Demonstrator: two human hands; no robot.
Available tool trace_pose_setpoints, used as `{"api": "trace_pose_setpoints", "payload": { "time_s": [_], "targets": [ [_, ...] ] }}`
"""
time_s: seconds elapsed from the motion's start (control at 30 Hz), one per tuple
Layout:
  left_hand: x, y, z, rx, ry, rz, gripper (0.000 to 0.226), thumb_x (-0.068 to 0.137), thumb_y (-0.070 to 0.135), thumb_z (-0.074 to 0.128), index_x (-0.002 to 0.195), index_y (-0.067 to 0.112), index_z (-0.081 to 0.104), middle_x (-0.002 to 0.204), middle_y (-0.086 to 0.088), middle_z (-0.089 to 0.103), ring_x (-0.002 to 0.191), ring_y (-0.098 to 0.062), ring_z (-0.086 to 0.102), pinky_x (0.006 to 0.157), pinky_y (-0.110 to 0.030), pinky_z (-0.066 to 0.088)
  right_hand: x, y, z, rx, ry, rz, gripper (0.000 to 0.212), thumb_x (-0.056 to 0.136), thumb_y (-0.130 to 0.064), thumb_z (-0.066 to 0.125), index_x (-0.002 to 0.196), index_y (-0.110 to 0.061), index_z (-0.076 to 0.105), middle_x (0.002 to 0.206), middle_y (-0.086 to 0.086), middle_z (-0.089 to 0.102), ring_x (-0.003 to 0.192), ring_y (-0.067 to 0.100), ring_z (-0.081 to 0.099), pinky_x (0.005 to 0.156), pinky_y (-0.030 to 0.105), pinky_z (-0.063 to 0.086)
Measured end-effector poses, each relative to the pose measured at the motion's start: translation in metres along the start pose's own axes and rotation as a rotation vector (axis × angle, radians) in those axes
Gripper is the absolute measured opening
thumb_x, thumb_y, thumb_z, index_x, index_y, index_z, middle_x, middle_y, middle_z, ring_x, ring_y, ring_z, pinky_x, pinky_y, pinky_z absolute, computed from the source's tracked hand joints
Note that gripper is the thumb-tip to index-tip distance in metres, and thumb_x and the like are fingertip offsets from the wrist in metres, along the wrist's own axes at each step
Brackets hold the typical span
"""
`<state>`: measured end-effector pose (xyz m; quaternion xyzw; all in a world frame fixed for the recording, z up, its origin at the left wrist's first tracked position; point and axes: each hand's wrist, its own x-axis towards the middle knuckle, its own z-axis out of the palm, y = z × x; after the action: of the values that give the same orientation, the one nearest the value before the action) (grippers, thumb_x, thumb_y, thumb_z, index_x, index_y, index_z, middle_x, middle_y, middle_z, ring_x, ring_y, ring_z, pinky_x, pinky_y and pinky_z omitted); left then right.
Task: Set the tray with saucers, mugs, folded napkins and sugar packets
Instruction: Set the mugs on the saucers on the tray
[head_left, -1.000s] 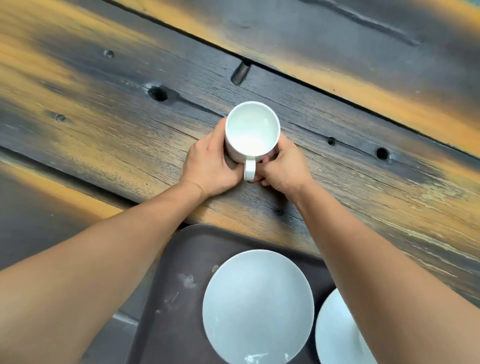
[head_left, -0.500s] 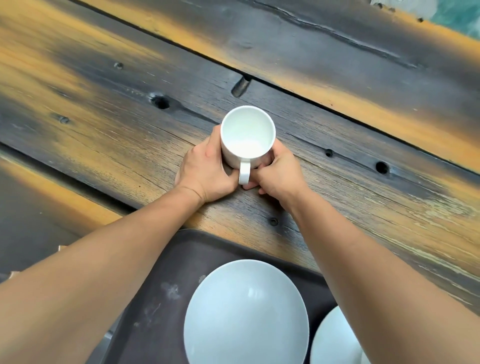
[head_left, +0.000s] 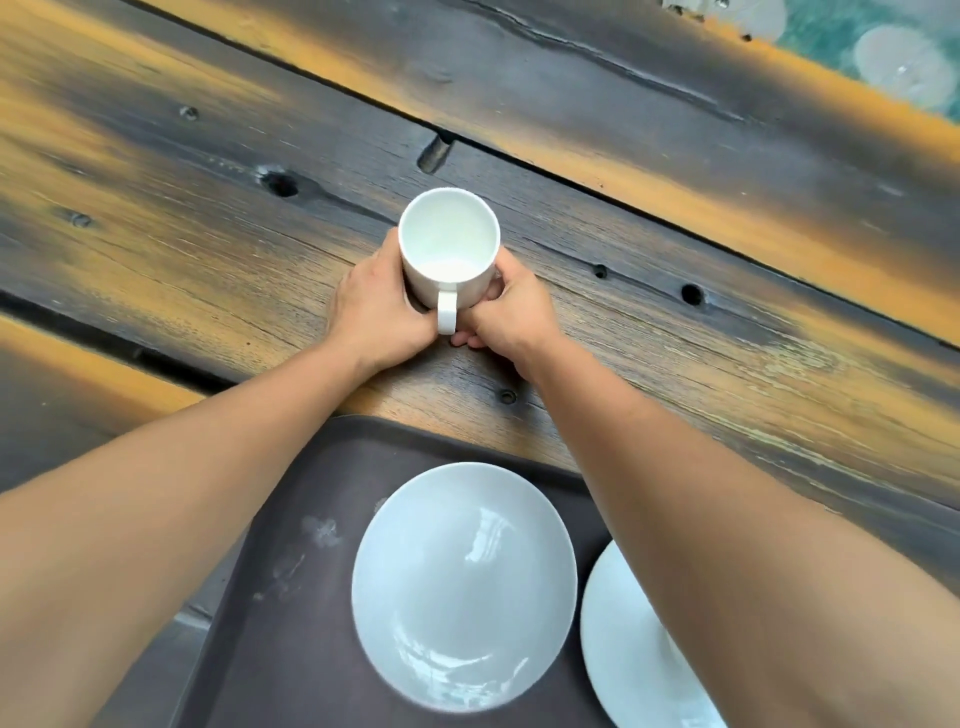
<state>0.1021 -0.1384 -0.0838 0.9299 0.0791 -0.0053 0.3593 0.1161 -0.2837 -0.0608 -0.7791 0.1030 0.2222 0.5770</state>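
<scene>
Presently the white mug, upright at the desk just beyond the tray, is clasped by the left hand and right hand, fingers curled round its wall, and is judged due to be drawn nearer and centred on the bare saucer.

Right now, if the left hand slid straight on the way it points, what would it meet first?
The white mug: the left hand grips its side. Beyond, only wooden table seems to follow.
</scene>
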Motion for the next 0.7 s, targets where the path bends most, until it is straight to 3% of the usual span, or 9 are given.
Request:
{"api": "trace_pose_setpoints", "payload": {
  "time_s": [0.07,0.23,0.37,0.47,0.53,0.7],
  "targets": [
    [-0.007,0.009,-0.005,-0.098,-0.029,-0.052,0.082,0.053,0.064,0.073,0.125,0.032,0.05,0.114,0.001,0.068,0.105,-0.026,0.062,0.082,-0.035,0.05,-0.008,-0.006,0.001,-0.042,-0.023,0.025,0.061,0.074,0.008,0.059,0.118,-0.034,0.05,0.085,0.005,0.072,0.056,0.024,0.07,0.047,0.031,0.055],
    [-0.033,0.014,-0.022,-0.178,-0.022,-0.067,0.067,0.066,0.025,0.083,0.125,0.029,0.052,0.115,0.005,0.066,0.111,-0.021,0.057,0.091,-0.04,0.052,-0.038,-0.011,0.004,-0.115,-0.055,0.049,0.063,0.075,0.001,0.064,0.132,-0.019,0.047,0.076,0.008,0.072,0.053,0.018,0.068,0.041,0.027,0.049],
    [-0.061,0.024,-0.036,-0.239,-0.018,-0.073,0.077,0.062,0.028,0.088,0.129,0.03,0.051,0.118,0.005,0.065,0.112,-0.019,0.058,0.091,-0.039,0.053,-0.066,-0.012,0.005,-0.112,-0.017,-0.009,0.068,0.072,0.0,0.068,0.132,-0.024,0.047,0.089,0.008,0.071,0.051,0.017,0.063,0.04,0.023,0.044],
    [-0.088,0.037,-0.041,-0.274,-0.008,-0.068,0.085,0.058,0.028,0.091,0.132,0.03,0.049,0.121,0.006,0.063,0.112,-0.018,0.057,0.09,-0.036,0.054,-0.091,-0.009,0.002,-0.073,0.008,-0.055,0.07,0.068,0.007,0.069,0.13,-0.02,0.052,0.104,0.008,0.067,0.072,0.026,0.067,0.048,0.03,0.051],
    [-0.108,0.044,-0.041,-0.299,-0.007,-0.071,0.084,0.061,0.023,0.089,0.134,0.03,0.049,0.123,0.006,0.063,0.113,-0.016,0.058,0.094,-0.037,0.053,-0.112,-0.003,-0.001,-0.05,0.008,-0.059,0.065,0.066,0.009,0.069,0.122,-0.019,0.053,0.101,0.005,0.067,0.082,0.025,0.066,0.049,0.032,0.054],
    [-0.164,0.058,-0.04,-0.322,-0.071,-0.081,0.087,0.059,0.021,0.09,0.135,0.027,0.049,0.124,0.004,0.064,0.114,-0.017,0.059,0.091,-0.034,0.052,-0.167,0.016,-0.014,-0.12,0.011,-0.017,0.06,0.071,0.007,0.065,0.123,-0.019,0.053,0.101,0.012,0.069,0.076,0.026,0.065,0.035,0.017,0.039]
  ]
}}
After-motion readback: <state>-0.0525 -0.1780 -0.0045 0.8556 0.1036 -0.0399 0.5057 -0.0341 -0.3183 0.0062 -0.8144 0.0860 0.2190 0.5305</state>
